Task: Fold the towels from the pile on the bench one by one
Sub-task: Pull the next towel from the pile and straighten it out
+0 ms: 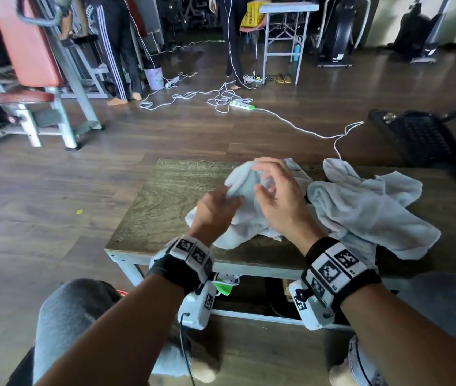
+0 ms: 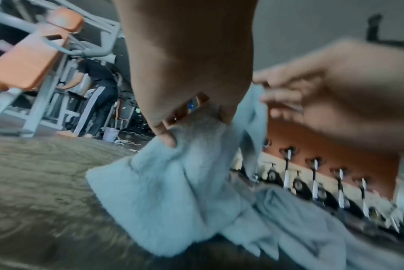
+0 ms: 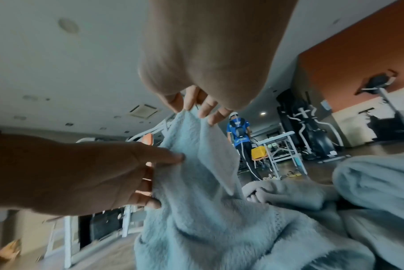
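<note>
Pale-blue towel (image 1: 244,218), no readable label, pinched by left hand (image 1: 215,210) and right hand (image 1: 279,196).

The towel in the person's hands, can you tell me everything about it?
The towel is pale blue-grey, fluffy and soft-looking. It is crumpled, not yet folded, lying on the wooden bench with its top part lifted. The left hand grips a bunch of it, and the right hand pinches its raised edge with the fingertips. The pile of other towels lies right beside it, seeming to touch it.
</note>
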Demonstrator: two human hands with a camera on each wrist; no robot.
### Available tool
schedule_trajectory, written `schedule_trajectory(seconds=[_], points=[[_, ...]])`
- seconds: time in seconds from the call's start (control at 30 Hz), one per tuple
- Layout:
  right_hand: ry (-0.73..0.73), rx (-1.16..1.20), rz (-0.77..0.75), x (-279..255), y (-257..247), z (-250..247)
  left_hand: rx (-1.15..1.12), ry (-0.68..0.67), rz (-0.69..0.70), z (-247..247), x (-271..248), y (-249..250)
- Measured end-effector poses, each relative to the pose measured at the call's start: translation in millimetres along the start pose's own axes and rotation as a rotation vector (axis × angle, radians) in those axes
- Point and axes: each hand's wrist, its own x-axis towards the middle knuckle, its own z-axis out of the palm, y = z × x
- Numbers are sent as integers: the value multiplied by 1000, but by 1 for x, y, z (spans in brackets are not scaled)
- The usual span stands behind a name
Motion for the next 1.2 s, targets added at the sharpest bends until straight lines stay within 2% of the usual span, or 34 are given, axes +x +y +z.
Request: schedule_trajectory(seconds=[0.1, 0.2, 0.27, 0.33, 0.4, 0.53, 0.63, 0.7, 0.83, 0.93, 0.97, 1.03, 1.13, 1.2], points=[[53, -59, 133, 2, 12, -12, -288, 34, -132, -13, 15, 9], [-126, -65, 422, -6, 23, -20, -522, 51, -200, -22, 17, 25], [-287, -136, 537, -15, 23, -23, -588, 39, -178, -26, 15, 37], [-457, -236, 547, -25, 24, -22, -608, 24, -161, -28, 15, 43], [-586, -208, 526, -35, 28, -17, -607, 20, -154, -28, 14, 47], [-690, -163, 549, -49, 41, -10, -589, 47, -159, -32, 15, 48], [-589, -103, 599, -54, 42, -12, -440, 36, -174, -33, 28, 31], [-547, -124, 599, -58, 43, -13, -315, -52, -192, -32, 35, 15], [-687, -205, 657, -73, 53, -8, 84, -195, -381, -21, 24, -14], [-696, -304, 656, -85, 53, 0, 232, -262, -451, -3, -6, -37], [-708, -373, 625, -88, 52, 3, 268, -278, -436, 3, -18, -42], [-706, -488, 548, -93, 49, 10, 345, -223, -352, 14, -37, -49], [-605, -536, 471, -97, 45, 16, 453, -118, -221, 27, -54, -52], [-624, -564, 438, -97, 44, 16, 505, -95, -134, 29, -58, -53]])
